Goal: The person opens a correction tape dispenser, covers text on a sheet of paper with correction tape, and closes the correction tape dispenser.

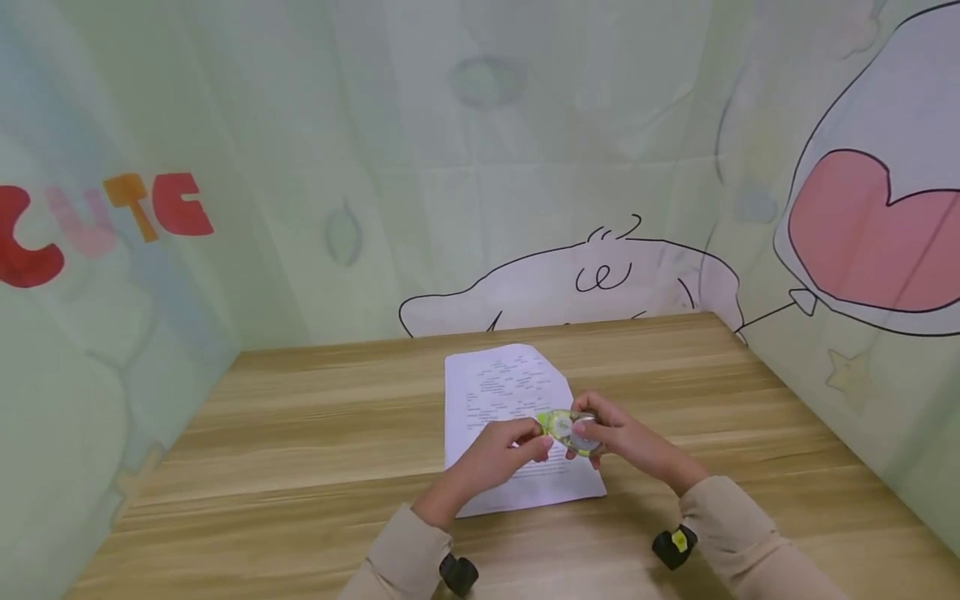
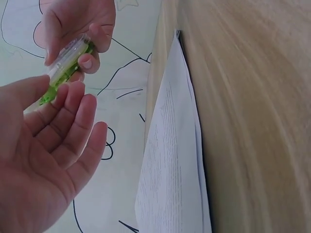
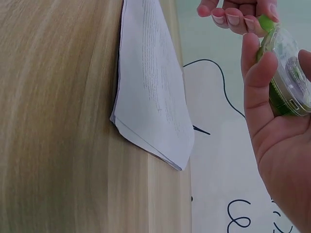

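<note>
My right hand [image 1: 633,440] grips the round body of a clear and green correction tape [image 1: 561,427], thumb on one face and fingers behind it. At its narrow green end, my left hand [image 1: 491,454] pinches the tip between thumb and forefinger. Seen from the left wrist view, the other left fingers curve loosely beside the correction tape [image 2: 68,63]. In the right wrist view, a reel shows through the clear case of the correction tape [image 3: 291,73]. Beneath both hands lies a stack of printed paper [image 1: 487,492], its sheets slightly uneven at the edges.
The paper lies on a wood-grain table [image 1: 300,433]. Behind the table and along both sides hangs a pale cloth [image 1: 300,167] with cartoon drawings and coloured letters. Black wrist cameras sit below each sleeve, close to the tabletop.
</note>
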`<state>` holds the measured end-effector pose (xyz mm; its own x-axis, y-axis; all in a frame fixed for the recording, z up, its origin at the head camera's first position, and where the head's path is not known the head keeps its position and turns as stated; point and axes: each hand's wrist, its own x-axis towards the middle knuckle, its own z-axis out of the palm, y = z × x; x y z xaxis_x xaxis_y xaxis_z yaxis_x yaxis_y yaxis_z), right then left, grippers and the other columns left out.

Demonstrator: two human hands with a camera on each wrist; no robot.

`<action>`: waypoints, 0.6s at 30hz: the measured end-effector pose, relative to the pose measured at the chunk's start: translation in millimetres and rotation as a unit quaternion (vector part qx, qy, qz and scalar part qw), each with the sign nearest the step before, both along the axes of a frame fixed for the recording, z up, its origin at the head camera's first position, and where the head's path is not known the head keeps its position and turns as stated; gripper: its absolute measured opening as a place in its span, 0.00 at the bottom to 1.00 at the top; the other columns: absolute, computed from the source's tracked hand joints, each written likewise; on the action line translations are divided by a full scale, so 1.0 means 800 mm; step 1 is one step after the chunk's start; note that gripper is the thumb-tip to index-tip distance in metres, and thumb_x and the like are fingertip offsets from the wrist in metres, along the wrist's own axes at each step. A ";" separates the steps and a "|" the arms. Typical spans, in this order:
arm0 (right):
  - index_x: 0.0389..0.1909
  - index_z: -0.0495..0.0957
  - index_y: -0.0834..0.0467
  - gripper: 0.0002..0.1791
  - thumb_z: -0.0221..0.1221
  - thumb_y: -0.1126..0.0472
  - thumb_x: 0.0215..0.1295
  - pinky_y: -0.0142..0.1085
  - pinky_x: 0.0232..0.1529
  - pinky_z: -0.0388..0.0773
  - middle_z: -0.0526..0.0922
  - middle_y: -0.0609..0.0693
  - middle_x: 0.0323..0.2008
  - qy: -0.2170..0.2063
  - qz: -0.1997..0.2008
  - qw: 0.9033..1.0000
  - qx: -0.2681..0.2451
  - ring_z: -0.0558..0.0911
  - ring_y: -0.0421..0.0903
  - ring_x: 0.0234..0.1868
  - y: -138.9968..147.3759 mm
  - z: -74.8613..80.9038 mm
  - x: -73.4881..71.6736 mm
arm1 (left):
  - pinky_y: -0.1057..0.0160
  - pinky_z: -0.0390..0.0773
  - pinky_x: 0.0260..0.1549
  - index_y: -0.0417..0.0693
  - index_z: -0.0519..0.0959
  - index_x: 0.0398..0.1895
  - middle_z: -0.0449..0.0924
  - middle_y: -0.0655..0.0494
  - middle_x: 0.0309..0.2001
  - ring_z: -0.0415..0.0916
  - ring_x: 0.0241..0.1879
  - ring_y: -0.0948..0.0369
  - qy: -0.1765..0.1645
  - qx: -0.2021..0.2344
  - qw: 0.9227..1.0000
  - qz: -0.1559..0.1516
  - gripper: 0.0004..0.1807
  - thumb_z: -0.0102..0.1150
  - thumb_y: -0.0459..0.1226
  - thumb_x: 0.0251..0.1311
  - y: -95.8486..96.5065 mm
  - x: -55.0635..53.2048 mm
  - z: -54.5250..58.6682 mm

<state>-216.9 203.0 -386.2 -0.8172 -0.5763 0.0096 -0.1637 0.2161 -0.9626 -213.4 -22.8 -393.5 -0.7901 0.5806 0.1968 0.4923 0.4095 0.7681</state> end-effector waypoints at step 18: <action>0.50 0.61 0.62 0.21 0.59 0.65 0.59 0.36 0.23 0.77 0.74 0.58 0.37 0.071 0.005 0.996 0.045 0.77 0.44 0.31 0.002 0.002 0.011 | 0.69 0.77 0.37 0.47 0.81 0.34 0.83 0.57 0.34 0.79 0.38 0.62 0.024 0.006 0.999 0.024 0.10 0.54 0.43 0.62 -0.011 -0.007 0.012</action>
